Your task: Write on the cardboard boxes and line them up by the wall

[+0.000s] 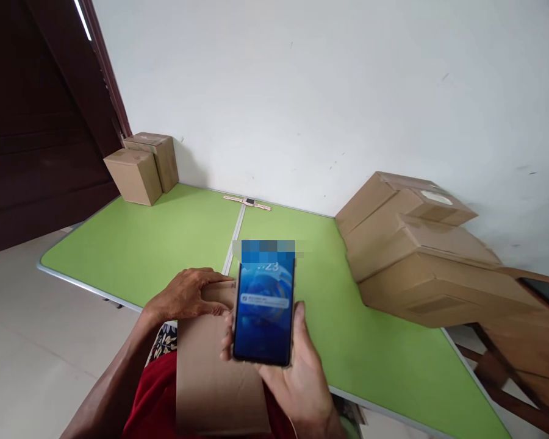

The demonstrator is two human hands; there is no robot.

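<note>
Right fingers (pixel 227 342) curled around phone (pixel 263 317), left fingers (pixel 210 281) flat atop cardboard box (pixel 210 378)

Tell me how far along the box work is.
Done, apparently: brown cardboard boxes lie stacked on the right of the green folding table. In hand: the right hand holds a lit blue-screened smartphone; the left hand rests on a plain brown cardboard box at the near edge. Left: that box, not yet stacked.

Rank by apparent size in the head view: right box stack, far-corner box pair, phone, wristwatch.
1. right box stack, clearly largest.
2. phone and far-corner box pair: look alike, and the phone is much nearer the camera, so unranked.
3. wristwatch, smallest.
</note>
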